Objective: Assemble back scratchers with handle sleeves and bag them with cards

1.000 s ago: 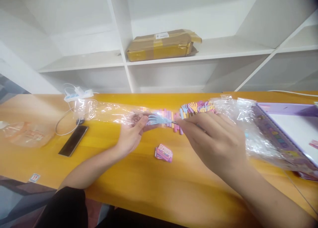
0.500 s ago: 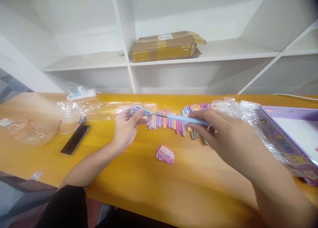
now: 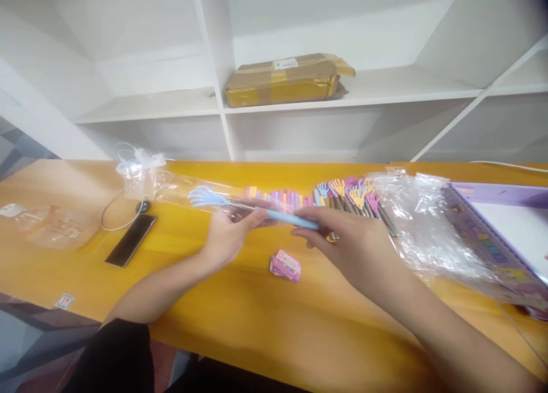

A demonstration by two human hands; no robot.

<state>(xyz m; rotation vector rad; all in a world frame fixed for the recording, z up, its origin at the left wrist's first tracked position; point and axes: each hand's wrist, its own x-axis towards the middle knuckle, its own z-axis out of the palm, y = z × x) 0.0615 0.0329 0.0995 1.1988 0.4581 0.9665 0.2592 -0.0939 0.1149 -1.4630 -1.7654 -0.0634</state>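
A light blue back scratcher point(image 3: 208, 197) with a metal shaft lies crosswise in front of me, its claw pointing left. My left hand point(image 3: 226, 236) is closed round its middle, where shaft meets handle. A long clear plastic sleeve point(image 3: 180, 187) trails left from the same hand; whether those fingers pinch it I cannot tell. At the handle's right end, my right hand point(image 3: 342, 233) is closed on it with thumb and fingers. Behind the hands lie several pink, purple, blue and yellow handles point(image 3: 291, 199). More back scratchers point(image 3: 357, 197) with coloured claws are piled to the right.
Small pink cards point(image 3: 285, 265) lie in front of me. Leftward are a phone point(image 3: 131, 240), a power strip point(image 3: 141, 162) and an orange-printed bag point(image 3: 64, 227). Clear bags point(image 3: 428, 227) and a purple box point(image 3: 483, 233) are at right. A taped parcel point(image 3: 286, 81) rests on the shelf.
My left hand has shifted from the claw to the middle of the back scratcher. The right hand and the scratcher have moved left, uncovering more of the piled scratchers.
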